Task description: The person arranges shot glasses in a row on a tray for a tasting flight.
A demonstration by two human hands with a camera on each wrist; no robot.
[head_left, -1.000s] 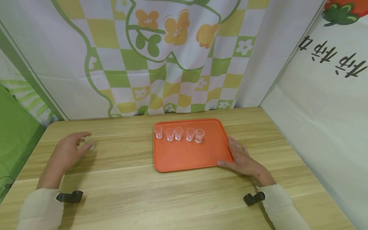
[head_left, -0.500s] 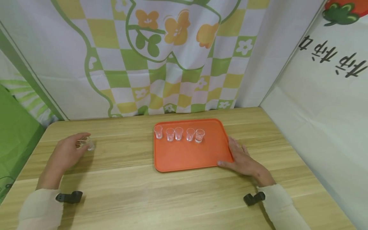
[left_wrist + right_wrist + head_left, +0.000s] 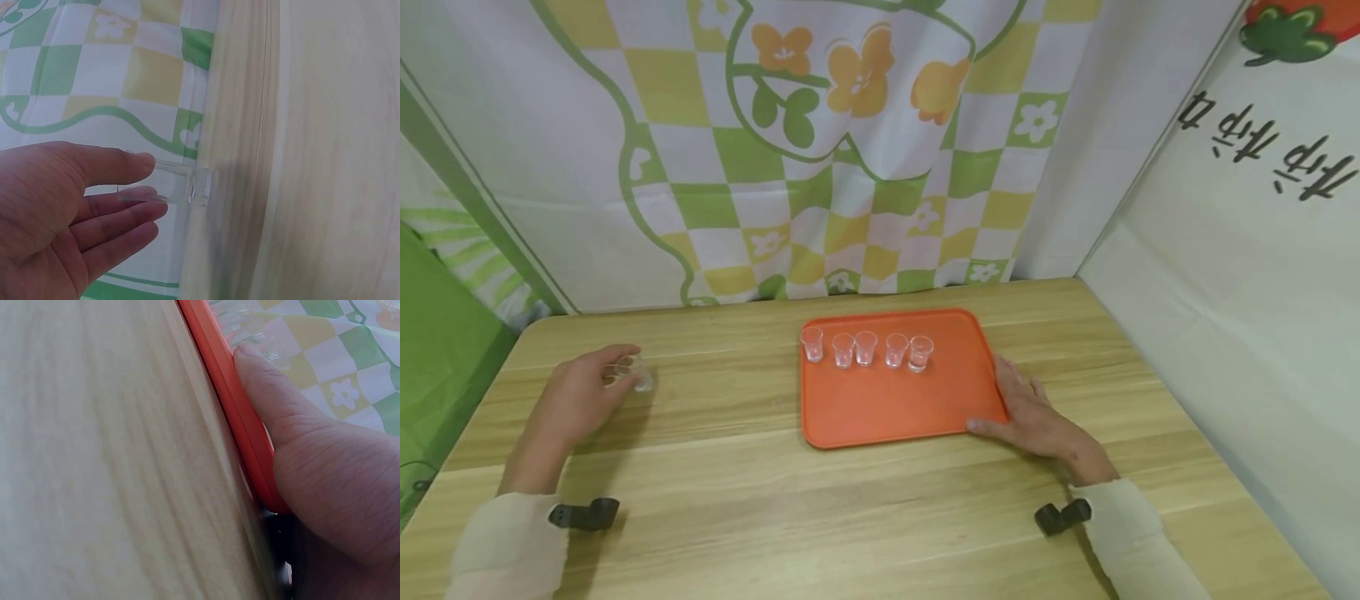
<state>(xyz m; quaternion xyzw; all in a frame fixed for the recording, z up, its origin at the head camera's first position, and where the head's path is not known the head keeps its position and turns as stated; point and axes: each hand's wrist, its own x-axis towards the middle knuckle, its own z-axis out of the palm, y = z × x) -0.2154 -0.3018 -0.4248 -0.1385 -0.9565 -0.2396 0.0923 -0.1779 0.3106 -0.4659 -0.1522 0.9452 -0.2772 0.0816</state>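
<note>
My left hand is over the left side of the table, pinching a small clear shot glass between thumb and fingers. In the left wrist view the shot glass has its thick base pointing away from the palm, and the lower fingers stay loosely extended. Several matching shot glasses stand upright in a row along the far part of an orange tray. My right hand rests against the tray's near right corner, thumb on the near rim and fingers fairly straight along the right side.
The wooden table extends on all sides of the tray. A patterned curtain hangs behind its far edge, and a white wall sheet stands along the right. Green fabric lies off to the left.
The shot glass in my left hand shows more beyond the fingertips than a second ago and has shifted slightly to the right. The right hand, tray and standing glasses keep their places.
</note>
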